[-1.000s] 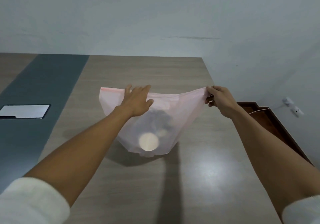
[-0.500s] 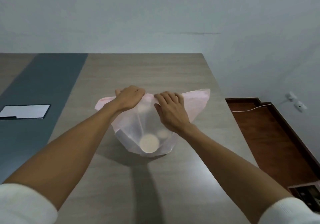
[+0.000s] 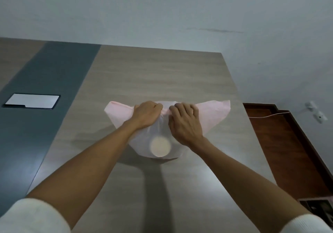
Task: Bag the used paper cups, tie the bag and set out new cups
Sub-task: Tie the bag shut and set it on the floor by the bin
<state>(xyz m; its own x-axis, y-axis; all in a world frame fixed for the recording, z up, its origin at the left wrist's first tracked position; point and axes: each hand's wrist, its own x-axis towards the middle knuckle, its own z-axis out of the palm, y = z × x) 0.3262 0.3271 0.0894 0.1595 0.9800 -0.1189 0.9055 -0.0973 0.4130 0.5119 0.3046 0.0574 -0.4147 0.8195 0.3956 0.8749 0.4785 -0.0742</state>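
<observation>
Left hand [image 3: 146, 114] and right hand [image 3: 185, 123] both clamped, fingers curled, on gathered neck of pink bag [image 3: 214, 114] resting on table [image 3: 162, 74], paper cup [image 3: 160, 146] inside; risk judged: thin film slipping or tearing under uneven pull.

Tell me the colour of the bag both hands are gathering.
Pale translucent pink bag, seen in the head view.

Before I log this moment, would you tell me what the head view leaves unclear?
- Cup count: the bag is cloudy; only one cup shows clearly.
- Whether a knot exists: the left hand and right hand cover the gathered neck.
- Box at lower right: cut by the frame edge, contents blurred.
</observation>
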